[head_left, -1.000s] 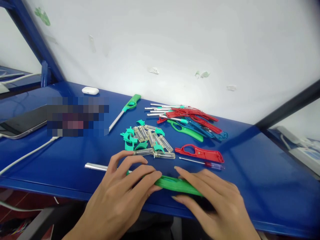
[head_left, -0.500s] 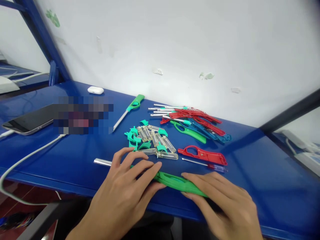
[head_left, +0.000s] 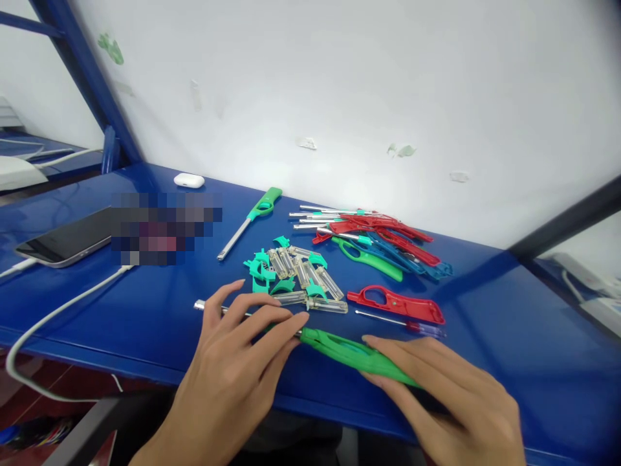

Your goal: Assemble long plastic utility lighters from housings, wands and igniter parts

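Note:
A green long-nosed gas lighter (head_left: 339, 353) lies across both hands near the table's front edge. My right hand (head_left: 451, 395) pinches the rear of its handle between thumb and fingers. At the front, my left hand (head_left: 242, 362) is closed round the neck, and the metal tube tip (head_left: 198, 305) sticks out past its fingers. Just beyond my hands lie several clear fuel tanks (head_left: 303, 275) mixed with teal plastic parts (head_left: 259, 272). A red handle half (head_left: 398, 305) and a screwdriver (head_left: 417, 329) rest beyond my right hand.
A pile of opened red and blue lighter casings (head_left: 392, 236) with metal tubes sits by the wall. A whole green lighter (head_left: 252, 220) lies left of it. Further left are a phone (head_left: 68, 239), a white cable (head_left: 72, 288) and a white earphone case (head_left: 189, 180).
My left hand has slid forward along the lighter, off the green handle and onto its neck. My right hand has shifted slightly right with the handle. The view has moved a little.

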`<state>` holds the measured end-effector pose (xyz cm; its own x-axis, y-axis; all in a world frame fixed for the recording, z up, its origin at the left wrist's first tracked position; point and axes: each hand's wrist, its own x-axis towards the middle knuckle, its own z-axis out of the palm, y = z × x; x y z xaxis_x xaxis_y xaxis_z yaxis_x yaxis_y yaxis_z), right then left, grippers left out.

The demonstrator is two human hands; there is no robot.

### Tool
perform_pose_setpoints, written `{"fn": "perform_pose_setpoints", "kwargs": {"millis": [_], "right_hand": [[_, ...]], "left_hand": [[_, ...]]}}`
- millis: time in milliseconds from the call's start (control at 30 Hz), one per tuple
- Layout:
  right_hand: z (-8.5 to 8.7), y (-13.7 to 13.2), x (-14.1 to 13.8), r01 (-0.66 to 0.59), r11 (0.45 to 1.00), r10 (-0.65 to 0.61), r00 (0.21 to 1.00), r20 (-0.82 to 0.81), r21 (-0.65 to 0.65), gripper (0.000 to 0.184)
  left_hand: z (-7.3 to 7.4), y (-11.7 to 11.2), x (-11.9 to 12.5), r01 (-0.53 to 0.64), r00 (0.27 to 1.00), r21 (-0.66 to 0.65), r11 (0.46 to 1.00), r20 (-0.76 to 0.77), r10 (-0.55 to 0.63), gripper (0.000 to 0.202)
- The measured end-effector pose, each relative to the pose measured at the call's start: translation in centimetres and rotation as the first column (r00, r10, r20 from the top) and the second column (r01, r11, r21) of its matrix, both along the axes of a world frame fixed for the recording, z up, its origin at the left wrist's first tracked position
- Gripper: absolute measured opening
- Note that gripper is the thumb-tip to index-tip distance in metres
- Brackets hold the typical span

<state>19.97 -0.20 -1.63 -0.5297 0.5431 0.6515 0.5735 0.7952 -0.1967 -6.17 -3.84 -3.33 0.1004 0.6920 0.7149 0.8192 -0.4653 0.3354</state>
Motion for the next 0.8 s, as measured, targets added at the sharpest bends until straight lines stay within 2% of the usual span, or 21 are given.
{"fn": "perform_pose_setpoints", "kwargs": {"millis": [333,567,800], "right_hand": [[-0.3,0.4,0.4,0.002,0.999,-0.002,1.000,0.003,-0.045,0.024],[-0.2,0.4,0.1,0.018,1.000,-0.017,1.000,0.012,-0.007,0.023],[-0.5,0.3,0.0,0.071,0.996,-0.076,0.993,0.091,0.050,0.021]], "left_hand": [[-0.6,0.0,-0.2,0.100,0.994,-0.048,0.994,-0.044,-0.102,0.026],[-1.0,-0.3,-0.3,0.108,0.993,-0.094,0.990,-0.044,-0.113,0.025],[-1.1,-0.4,-0.4,0.135,0.991,-0.128,0.983,-0.002,-0.136,0.032]]}}
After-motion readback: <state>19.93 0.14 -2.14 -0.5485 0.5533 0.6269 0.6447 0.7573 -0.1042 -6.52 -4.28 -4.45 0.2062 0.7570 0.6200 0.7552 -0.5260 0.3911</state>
